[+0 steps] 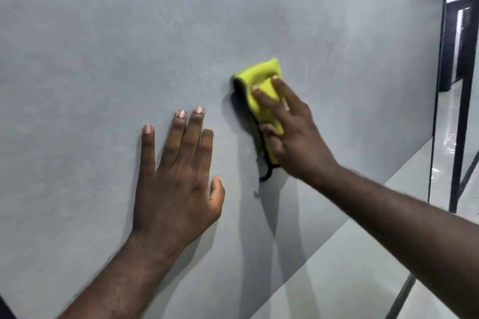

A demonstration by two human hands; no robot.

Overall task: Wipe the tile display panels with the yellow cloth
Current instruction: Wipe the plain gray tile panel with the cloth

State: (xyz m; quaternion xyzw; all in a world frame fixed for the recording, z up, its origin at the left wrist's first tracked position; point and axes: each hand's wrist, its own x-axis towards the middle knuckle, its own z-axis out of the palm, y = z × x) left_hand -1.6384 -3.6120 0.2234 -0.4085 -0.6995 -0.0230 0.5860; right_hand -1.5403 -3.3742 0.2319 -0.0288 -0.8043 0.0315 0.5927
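The right hand (293, 137) presses the yellow cloth (259, 77) on the middle of the grey tile panel (103, 33), thumb curled round it. The left hand (176, 179) lies flat and open just beside it.

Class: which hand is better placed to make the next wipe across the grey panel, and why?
Right. The right hand presses the yellow cloth against the grey panel, thumb curled on it. The left hand lies flat on the panel beside it, holding nothing.

The left hand (176, 184) has a bare forearm from seven o'clock, the right hand (293, 132) from four; fingernails are cut short.
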